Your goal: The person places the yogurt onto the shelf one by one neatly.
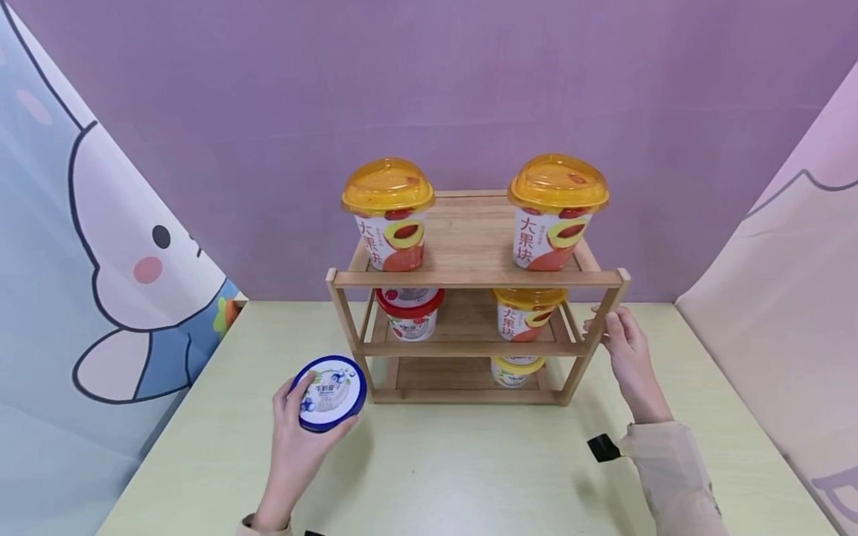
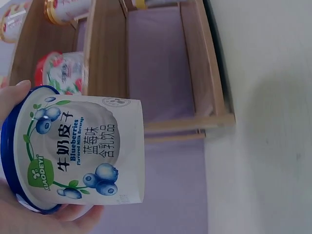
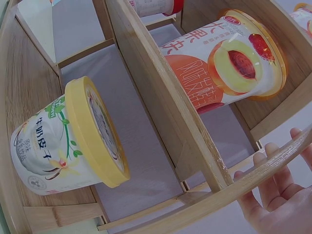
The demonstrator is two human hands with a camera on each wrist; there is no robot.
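Note:
My left hand [image 1: 298, 424] grips a blueberry milk cup [image 2: 92, 151] by its blue lid [image 1: 332, 393], in front of the rack's left side. In the left wrist view the cup lies sideways with its printed label showing. On the right, my other hand [image 1: 630, 357] holds the side post [image 2: 222, 119] [image 3: 253, 183] of the three-tier wooden rack [image 1: 469, 279], fingers reaching past it. Nearest that hand are a yellow-lidded cup [image 3: 63, 141] on the bottom tier and a peach-printed yogurt cup [image 3: 229, 63] on the middle tier.
Two peach-printed cups with orange domed lids, one left [image 1: 392, 216] and one right [image 1: 556, 216], stand on the top tier. A red-lidded cup [image 1: 412, 316] is at the middle tier's left. The pale table [image 1: 429, 469] meets a purple backdrop [image 1: 268, 149] behind.

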